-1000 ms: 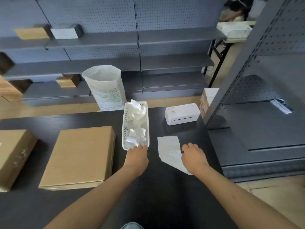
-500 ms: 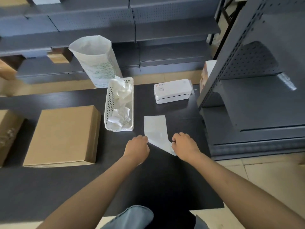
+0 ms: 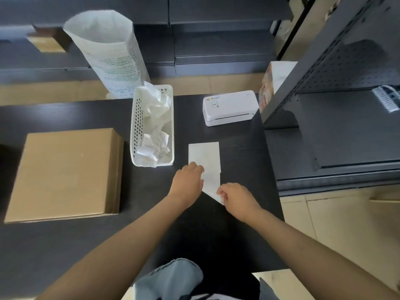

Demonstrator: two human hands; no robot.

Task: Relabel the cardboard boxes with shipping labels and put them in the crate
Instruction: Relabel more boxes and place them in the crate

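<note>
White label paper (image 3: 204,155), a strip of blank shipping labels, lies flat on the dark table (image 3: 65,245) just in front of the white label printer (image 3: 230,107) and just right of the white perforated basket (image 3: 152,126) that holds crumpled paper scraps (image 3: 155,118). Both hands are on the strip's near part. The left hand (image 3: 187,184) lies over its left edge with fingers curled down onto the paper; whether it pinches the sheet or only presses it cannot be told from this angle. The right hand (image 3: 237,199) pinches the strip's near corner between thumb and curled fingers, lifting that corner slightly off the table. The far part of the strip lies flat beyond both hands.

1 flat cardboard box (image 3: 65,174) sits closed on the table to the left, well apart from both hands, with the basket between it and the strip. A tall white sack (image 3: 110,55) stands open behind the table, and grey metal shelving (image 3: 346,87) runs along the right side.
</note>
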